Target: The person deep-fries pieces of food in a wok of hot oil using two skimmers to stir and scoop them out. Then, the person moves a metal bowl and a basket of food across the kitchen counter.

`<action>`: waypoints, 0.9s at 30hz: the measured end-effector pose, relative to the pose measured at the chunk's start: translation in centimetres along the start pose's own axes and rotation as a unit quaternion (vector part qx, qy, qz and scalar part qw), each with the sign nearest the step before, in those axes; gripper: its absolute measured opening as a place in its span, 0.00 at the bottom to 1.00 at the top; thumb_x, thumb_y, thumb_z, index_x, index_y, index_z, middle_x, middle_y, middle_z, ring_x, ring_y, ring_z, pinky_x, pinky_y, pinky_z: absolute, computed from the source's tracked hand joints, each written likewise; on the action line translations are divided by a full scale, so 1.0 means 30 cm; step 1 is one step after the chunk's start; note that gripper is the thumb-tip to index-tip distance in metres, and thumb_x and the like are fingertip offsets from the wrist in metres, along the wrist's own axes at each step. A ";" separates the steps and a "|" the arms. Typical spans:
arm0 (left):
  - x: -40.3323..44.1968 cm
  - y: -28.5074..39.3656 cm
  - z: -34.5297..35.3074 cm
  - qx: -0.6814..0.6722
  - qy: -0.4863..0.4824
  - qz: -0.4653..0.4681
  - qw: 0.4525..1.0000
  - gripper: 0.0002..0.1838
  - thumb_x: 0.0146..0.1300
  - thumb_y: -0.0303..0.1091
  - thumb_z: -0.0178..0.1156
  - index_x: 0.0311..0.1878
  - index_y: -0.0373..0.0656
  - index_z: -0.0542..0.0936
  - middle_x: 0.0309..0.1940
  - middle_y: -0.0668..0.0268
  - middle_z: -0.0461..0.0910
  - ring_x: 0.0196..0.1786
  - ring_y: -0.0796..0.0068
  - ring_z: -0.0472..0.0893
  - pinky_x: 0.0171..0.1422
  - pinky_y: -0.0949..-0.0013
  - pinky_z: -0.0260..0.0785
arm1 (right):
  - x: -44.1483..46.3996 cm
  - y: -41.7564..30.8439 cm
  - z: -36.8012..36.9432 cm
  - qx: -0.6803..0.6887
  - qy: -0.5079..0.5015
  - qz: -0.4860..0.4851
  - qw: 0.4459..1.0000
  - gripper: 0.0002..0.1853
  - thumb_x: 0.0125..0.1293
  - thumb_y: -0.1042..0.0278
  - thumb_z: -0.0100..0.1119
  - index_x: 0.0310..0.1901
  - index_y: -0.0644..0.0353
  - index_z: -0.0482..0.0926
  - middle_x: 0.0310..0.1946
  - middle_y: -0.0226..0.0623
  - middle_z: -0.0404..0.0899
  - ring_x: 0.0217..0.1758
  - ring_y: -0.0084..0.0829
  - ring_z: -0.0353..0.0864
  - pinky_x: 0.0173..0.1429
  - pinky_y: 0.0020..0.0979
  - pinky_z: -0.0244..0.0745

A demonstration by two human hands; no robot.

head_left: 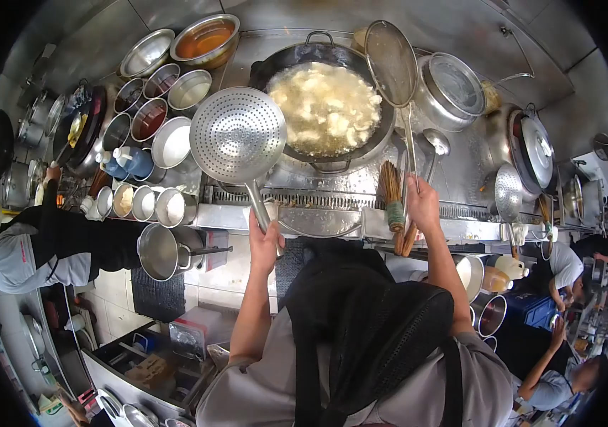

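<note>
A large black wok (382,142) holds pale pieces of food (325,107) in bubbling oil. My left hand (265,238) is closed around the handle of a perforated metal skimmer (238,134), whose round bowl hangs beside the wok's left rim. My right hand (423,206) grips the long handle of a fine-mesh strainer (391,62). That strainer is raised at the wok's right edge. Near my right hand stands a bamboo brush (392,192) with a green-bound handle. A metal ladle (435,142) lies to the right of the wok.
Metal bowls and tubs of sauces and powders (151,119) crowd the left side. Blue-capped bottles (133,161) stand among them. Stacked pots (453,89) sit at the right, near another skimmer (508,192). Co-workers work at left (33,249) and right (567,263). A pot (161,252) stands below left.
</note>
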State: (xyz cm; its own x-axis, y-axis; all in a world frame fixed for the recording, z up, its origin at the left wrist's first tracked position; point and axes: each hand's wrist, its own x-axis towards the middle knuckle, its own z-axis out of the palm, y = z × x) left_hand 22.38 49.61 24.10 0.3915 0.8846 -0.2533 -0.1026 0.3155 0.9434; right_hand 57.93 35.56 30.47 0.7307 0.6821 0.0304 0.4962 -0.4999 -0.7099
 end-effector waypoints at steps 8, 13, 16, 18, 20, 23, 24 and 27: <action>0.002 0.018 0.000 0.009 0.018 -0.012 1.000 0.34 0.71 0.24 0.54 0.78 0.45 0.55 0.33 0.69 0.72 0.22 0.81 0.71 0.23 0.74 0.65 | 0.084 0.066 0.014 -0.092 0.044 -0.058 0.993 0.19 0.79 0.54 0.54 0.47 0.63 0.85 0.22 0.49 0.78 0.25 0.37 0.80 0.34 0.45 0.72; 0.009 0.009 -0.018 0.041 0.013 -0.003 0.999 0.38 0.73 0.26 0.55 0.81 0.46 0.49 0.30 0.67 0.74 0.21 0.81 0.73 0.22 0.73 0.66 | 0.214 0.050 0.087 0.046 -0.107 0.083 0.990 0.18 0.79 0.54 0.54 0.46 0.63 0.83 0.20 0.41 0.77 0.17 0.33 0.75 0.24 0.42 0.70; 0.005 0.014 -0.018 0.049 0.019 -0.016 0.999 0.39 0.72 0.26 0.54 0.81 0.45 0.48 0.33 0.66 0.73 0.22 0.80 0.72 0.23 0.73 0.66 | 0.256 0.022 0.141 0.293 -0.233 0.193 0.907 0.16 0.80 0.56 0.54 0.55 0.60 0.79 0.19 0.24 0.68 0.14 0.20 0.63 0.16 0.30 0.63; 0.005 0.009 -0.023 0.049 0.021 -0.019 0.998 0.40 0.72 0.25 0.54 0.82 0.45 0.47 0.35 0.66 0.73 0.22 0.80 0.72 0.23 0.73 0.66 | 0.268 0.004 0.168 0.374 -0.270 0.209 0.862 0.16 0.81 0.57 0.53 0.58 0.61 0.78 0.20 0.24 0.67 0.14 0.19 0.62 0.16 0.28 0.62; 0.009 -0.005 -0.033 0.062 0.023 -0.017 0.998 0.41 0.72 0.27 0.54 0.83 0.44 0.44 0.32 0.66 0.74 0.22 0.79 0.73 0.23 0.72 0.67 | 0.263 -0.005 0.183 0.441 -0.303 0.226 0.814 0.17 0.81 0.59 0.52 0.61 0.61 0.76 0.20 0.23 0.66 0.14 0.16 0.61 0.16 0.25 0.61; 0.011 -0.009 -0.032 0.059 0.016 -0.005 0.998 0.42 0.73 0.27 0.54 0.83 0.43 0.43 0.30 0.65 0.75 0.22 0.79 0.74 0.23 0.72 0.68 | 0.248 -0.037 0.189 0.482 -0.340 0.229 0.774 0.17 0.81 0.59 0.52 0.61 0.62 0.76 0.20 0.22 0.66 0.15 0.15 0.61 0.16 0.23 0.60; 0.011 -0.010 -0.031 0.056 0.011 0.000 0.998 0.42 0.73 0.27 0.54 0.83 0.43 0.44 0.30 0.65 0.75 0.22 0.79 0.74 0.23 0.72 0.68 | 0.235 -0.066 0.184 0.484 -0.341 0.236 0.771 0.18 0.81 0.58 0.53 0.60 0.63 0.76 0.19 0.22 0.66 0.14 0.15 0.60 0.15 0.23 0.59; 0.007 -0.011 -0.026 0.050 0.020 -0.006 0.999 0.41 0.72 0.27 0.54 0.83 0.43 0.45 0.31 0.65 0.75 0.22 0.79 0.74 0.23 0.72 0.68 | 0.177 -0.106 0.173 0.438 -0.331 0.208 0.809 0.18 0.81 0.58 0.54 0.59 0.64 0.78 0.18 0.22 0.65 0.13 0.15 0.59 0.14 0.24 0.58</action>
State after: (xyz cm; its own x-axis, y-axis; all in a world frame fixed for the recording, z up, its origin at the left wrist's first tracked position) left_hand 21.79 49.96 23.57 0.3555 0.8947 -0.2703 -0.0060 0.2914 0.9566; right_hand 57.79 43.54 29.24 0.1937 0.8340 -0.5167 -0.4631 -0.3866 -0.7976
